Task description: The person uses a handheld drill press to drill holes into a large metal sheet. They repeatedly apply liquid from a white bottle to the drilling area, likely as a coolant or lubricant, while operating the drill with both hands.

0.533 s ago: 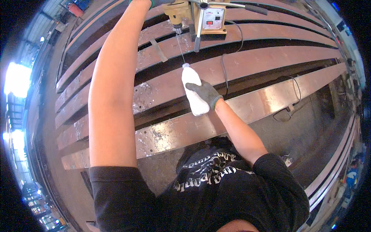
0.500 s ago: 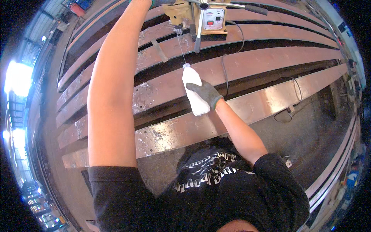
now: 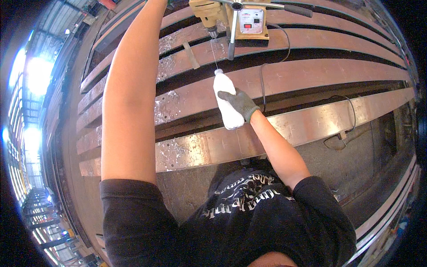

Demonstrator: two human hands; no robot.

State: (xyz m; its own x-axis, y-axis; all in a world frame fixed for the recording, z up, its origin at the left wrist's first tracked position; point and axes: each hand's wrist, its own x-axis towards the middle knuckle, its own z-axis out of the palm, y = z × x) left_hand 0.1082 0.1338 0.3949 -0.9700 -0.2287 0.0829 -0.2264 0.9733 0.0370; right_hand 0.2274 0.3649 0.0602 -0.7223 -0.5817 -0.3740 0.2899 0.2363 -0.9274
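Note:
A white plastic squeeze bottle [image 3: 227, 103] is gripped in my right hand [image 3: 240, 103], which wears a dark grey knit glove. Its tip points away from me, and a thin pale streak, seemingly a jet of liquid, runs from it to below the drill chuck [image 3: 213, 32]. That chuck belongs to a yellow portable drill press [image 3: 205, 12] standing on the steel beams. My left arm reaches far forward to the drill's left side. Only a glove cuff shows at the upper edge; the left fingers are out of the picture.
Several long brown steel beams [image 3: 311, 71] lie side by side with dark gaps between them. Metal shavings [image 3: 167, 104] litter their left parts. A flat metal strip [image 3: 191, 55] bridges one gap. The drill's black cable [image 3: 263, 86] trails over the beams. Dark handle bars [image 3: 298, 10] stick out from the drill.
The view has shifted slightly, moving the drill and beams a little to the right in the picture. My right hand still holds the bottle, the streak still leaving its tip.

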